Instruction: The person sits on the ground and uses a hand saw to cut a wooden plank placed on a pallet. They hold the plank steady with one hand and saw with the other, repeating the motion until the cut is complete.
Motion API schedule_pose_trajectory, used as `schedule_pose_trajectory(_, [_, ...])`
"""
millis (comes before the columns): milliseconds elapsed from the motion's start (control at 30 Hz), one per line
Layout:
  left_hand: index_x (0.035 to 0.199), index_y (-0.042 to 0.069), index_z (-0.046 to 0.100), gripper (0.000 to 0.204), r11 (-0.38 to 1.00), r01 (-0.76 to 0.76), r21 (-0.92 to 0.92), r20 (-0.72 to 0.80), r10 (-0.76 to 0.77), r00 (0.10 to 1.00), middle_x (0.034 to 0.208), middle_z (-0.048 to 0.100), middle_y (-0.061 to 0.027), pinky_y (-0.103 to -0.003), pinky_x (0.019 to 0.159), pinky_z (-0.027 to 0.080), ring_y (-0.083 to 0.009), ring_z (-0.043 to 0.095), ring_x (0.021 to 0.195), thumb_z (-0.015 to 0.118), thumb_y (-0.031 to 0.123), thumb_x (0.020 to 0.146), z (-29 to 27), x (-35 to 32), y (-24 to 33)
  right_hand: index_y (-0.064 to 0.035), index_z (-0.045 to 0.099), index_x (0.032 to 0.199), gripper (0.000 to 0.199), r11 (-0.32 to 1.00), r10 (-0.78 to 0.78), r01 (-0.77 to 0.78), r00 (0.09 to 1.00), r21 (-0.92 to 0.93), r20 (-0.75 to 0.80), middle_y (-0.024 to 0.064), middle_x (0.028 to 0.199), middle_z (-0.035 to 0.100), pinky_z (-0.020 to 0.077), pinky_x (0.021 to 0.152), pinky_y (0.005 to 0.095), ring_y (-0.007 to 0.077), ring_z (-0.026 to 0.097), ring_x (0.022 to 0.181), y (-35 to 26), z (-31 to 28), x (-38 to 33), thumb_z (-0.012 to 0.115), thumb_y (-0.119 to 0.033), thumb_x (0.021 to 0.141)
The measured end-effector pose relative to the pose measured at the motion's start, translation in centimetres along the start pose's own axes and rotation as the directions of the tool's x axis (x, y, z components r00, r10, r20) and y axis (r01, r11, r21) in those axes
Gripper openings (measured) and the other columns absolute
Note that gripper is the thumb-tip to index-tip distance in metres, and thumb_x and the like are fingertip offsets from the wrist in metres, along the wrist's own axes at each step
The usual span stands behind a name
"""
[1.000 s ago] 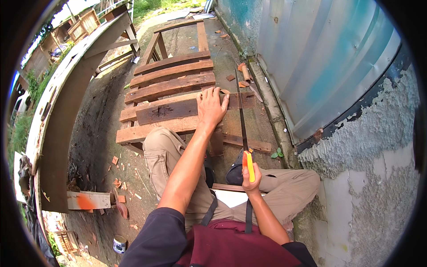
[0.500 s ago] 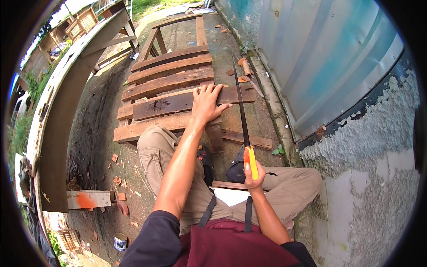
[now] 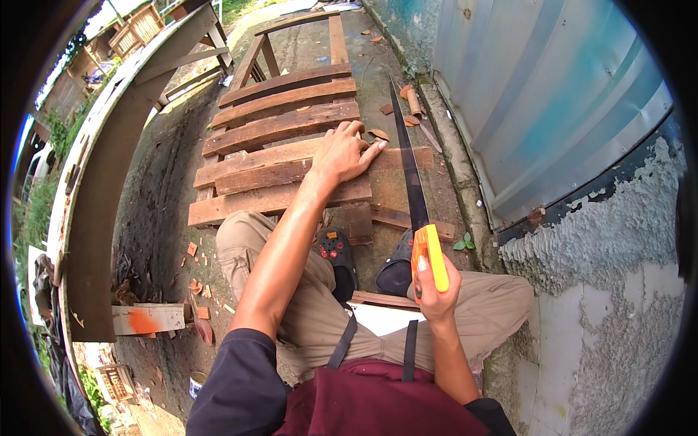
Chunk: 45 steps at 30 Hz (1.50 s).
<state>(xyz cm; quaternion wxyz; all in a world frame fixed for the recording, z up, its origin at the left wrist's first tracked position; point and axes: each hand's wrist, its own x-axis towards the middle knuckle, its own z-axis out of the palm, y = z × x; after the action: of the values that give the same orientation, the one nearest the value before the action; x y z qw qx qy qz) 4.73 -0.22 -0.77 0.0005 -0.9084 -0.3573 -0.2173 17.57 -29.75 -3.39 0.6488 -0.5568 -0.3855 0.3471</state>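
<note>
1. Left hand (image 3: 338, 156) lay palm down on the board (image 3: 265, 176), partly open, fingers bent, thumb stuck out rightward; arm stretched forward, nearly straight.
2. Right hand (image 3: 439, 292) was closed around the yellow-orange handle of the saw (image 3: 414, 174); elbow bent, forearm rising from the lower edge above the right leg.
3. Blade pointed away, leaning slightly left, and crossed the board's overhanging right end. Could not tell whether its teeth touched wood.
4. Board lay across the near slats (image 3: 287, 116) of a low wooden frame, right end jutting past them.
5. Offcut (image 3: 411, 221) lay on the ground below that end, to the right of the frame's near leg.
6. Containers: a can (image 3: 197, 383) stood at lower left, partly behind the left sleeve; contents not readable. Slatted crate (image 3: 115, 383) farther left; contents unclear.
7. Wood chips (image 3: 203, 312) littered the ground left of the legs.
</note>
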Motion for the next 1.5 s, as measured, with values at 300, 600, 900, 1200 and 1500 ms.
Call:
schedule_pose_trajectory(300, [0.091,0.002,0.076,0.056,0.979,0.205,0.007,-0.004,-0.205,0.979,0.097,0.071,-0.0185,-0.048,0.084,0.051,-0.0373,0.067,0.094,0.049,0.051,0.099,0.1,0.7,1.4,0.0024,0.062,0.104,0.022,0.999,-0.024,0.025,0.999,-0.034,0.030,-0.0003,0.073,0.055,0.0405,0.059,0.0246,0.0072,0.049,0.066,-0.8,0.9,-0.3,0.065,-0.018,0.098])
schedule_pose_trajectory(600, [0.081,0.002,0.076,0.055,0.951,0.310,0.011,-0.164,-0.304,0.938,0.086,0.071,-0.0183,-0.050,0.075,0.054,-0.0398,0.068,0.082,0.049,0.046,0.100,1.9,-0.5,1.8,0.0049,0.059,0.125,0.044,0.892,-0.297,0.264,0.954,-0.366,-0.037,0.0130,0.092,0.070,0.0536,0.075,0.0346,0.0228,0.068,0.080,-4.4,0.6,0.0,0.068,-0.029,0.099])
schedule_pose_trajectory(900, [0.083,0.003,0.077,0.069,0.972,0.220,0.083,-0.161,-0.205,0.965,0.092,0.070,-0.0152,-0.047,0.077,0.055,-0.0346,0.069,0.090,0.049,0.065,0.095,1.0,-1.3,2.6,0.0032,0.061,0.109,0.038,0.907,-0.074,0.044,0.996,-0.420,-0.056,-0.0003,0.060,0.054,0.0402,0.043,0.0261,0.0070,0.048,0.045,-13.9,1.1,6.7,0.060,-0.035,0.103])
schedule_pose_trajectory(1200, [0.087,0.004,0.078,0.062,0.968,0.229,0.104,-0.100,-0.219,0.971,0.094,0.070,-0.0140,-0.046,0.083,0.053,-0.0331,0.068,0.096,0.051,0.059,0.096,1.5,-0.9,2.5,0.0041,0.061,0.081,0.043,0.787,0.155,-0.065,0.983,-0.613,0.094,0.0079,0.056,0.057,0.0465,0.044,0.0342,0.0173,0.058,0.043,-21.4,3.1,13.3,0.052,-0.032,0.103])
schedule_pose_trajectory(1500, [0.094,0.001,0.076,0.072,0.993,0.113,-0.023,-0.035,-0.114,0.993,0.102,0.068,-0.0160,-0.043,0.087,0.052,-0.0307,0.067,0.101,0.059,0.070,0.086,0.9,-1.6,1.5,-0.0028,0.055,0.111,0.039,0.895,0.386,-0.269,0.866,-0.357,0.316,0.0004,0.070,0.053,0.0423,0.047,0.0246,0.0075,0.053,0.056,-22.4,5.6,13.4,0.053,-0.042,0.105])
